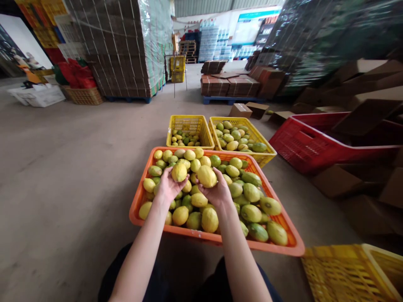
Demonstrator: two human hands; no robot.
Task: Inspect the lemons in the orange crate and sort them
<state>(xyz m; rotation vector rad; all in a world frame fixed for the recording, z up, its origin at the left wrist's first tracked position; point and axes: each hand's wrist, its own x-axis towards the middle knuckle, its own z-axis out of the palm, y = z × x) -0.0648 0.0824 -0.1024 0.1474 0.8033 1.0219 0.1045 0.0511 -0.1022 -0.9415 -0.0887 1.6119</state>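
My left hand (171, 184) is closed around a yellow lemon (179, 172), held up above an orange crate (195, 235). In my right hand (218, 191) sits a larger yellow lemon (207, 176), with the fingers wrapped behind it. The two fruits are level and a short way apart. Beneath them the orange crate is filled with loose lemons (252, 192), some yellow and some green. My forearms reach over its near rim and cover part of the fruit.
Beyond the orange crate stand two yellow crates; the left one (210, 140) and the right one (262, 157) both hold more fruit. A red crate (302, 149) with cardboard is at right. Another yellow crate (340, 268) lies lower right. Wrapped pallet stacks (116, 50) rise behind.
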